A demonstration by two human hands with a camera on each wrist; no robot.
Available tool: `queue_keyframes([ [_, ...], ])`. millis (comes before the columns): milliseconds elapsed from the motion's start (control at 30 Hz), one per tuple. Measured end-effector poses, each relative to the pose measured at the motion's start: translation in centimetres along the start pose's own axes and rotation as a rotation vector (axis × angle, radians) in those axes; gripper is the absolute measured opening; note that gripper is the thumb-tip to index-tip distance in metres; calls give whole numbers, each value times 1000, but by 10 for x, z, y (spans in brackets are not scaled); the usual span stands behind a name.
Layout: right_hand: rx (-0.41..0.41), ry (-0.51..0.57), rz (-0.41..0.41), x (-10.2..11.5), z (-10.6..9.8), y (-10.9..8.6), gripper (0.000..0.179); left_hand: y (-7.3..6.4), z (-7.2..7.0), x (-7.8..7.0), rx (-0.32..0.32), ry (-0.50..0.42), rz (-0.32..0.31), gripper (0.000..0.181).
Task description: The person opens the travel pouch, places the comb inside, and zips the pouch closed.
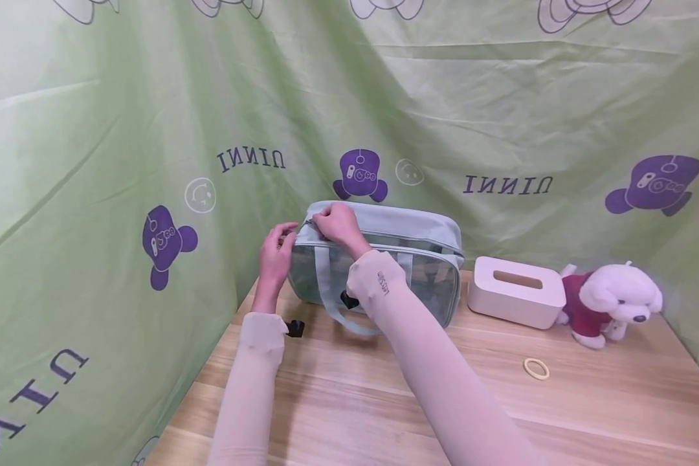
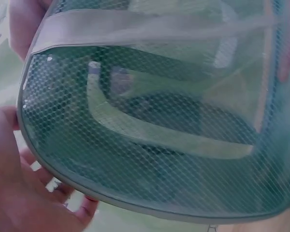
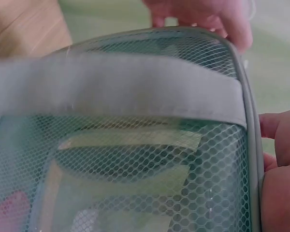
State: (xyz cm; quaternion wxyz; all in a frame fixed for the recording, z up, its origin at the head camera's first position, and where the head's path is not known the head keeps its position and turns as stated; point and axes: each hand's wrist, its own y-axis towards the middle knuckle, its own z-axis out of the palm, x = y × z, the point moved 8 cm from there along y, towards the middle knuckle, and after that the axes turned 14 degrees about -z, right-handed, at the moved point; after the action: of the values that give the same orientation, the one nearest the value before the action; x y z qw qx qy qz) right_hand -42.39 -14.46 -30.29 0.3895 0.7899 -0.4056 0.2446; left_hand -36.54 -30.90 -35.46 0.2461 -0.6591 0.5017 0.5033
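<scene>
A pale blue-green bag (image 1: 384,223) with see-through mesh-patterned sides stands upright on the table. At its top left corner my right hand (image 1: 338,223) pinches a small dark zipper pull, mostly hidden by the fingers. A gap shows along the top front edge. My left hand (image 1: 276,255) rests its bent fingers against the bag's left end, just beside the right hand. Up close in the left wrist view, fingertips of the left hand (image 2: 24,181) touch behind the rounded rim. A fabric handle (image 1: 324,272) hangs down the bag's front.
Right of the bag sits a white tissue box (image 1: 515,304) with a slot on top. Beside it is a white plush dog (image 1: 614,301) in a red shirt. A yellow ring (image 1: 536,369) lies on the wooden table (image 1: 349,401). A green printed curtain (image 1: 472,97) hangs behind.
</scene>
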Motion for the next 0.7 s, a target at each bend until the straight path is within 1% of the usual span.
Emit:
queue_keyframes([
  [67,-8,4,2,2,-2,0,29,3,1,-3,17,10,-34,35],
  [200,-21,-23,-29,5,-7,-1,25,6,3,-12,50,50,-96,34],
  [267,-24,-29,-42,6,-7,0,24,6,3,-17,42,78,-118,32],
  [367,-24,-23,-42,6,-7,1,24,7,2,-24,15,131,-149,30],
  [467,-20,-17,-44,6,-9,1,23,9,1,-27,4,173,-167,28],
  [567,-17,1,-44,7,-10,0,22,12,1,-27,25,186,-158,26],
  [700,-19,39,-37,6,-10,-2,20,17,2,-25,82,169,-102,26],
])
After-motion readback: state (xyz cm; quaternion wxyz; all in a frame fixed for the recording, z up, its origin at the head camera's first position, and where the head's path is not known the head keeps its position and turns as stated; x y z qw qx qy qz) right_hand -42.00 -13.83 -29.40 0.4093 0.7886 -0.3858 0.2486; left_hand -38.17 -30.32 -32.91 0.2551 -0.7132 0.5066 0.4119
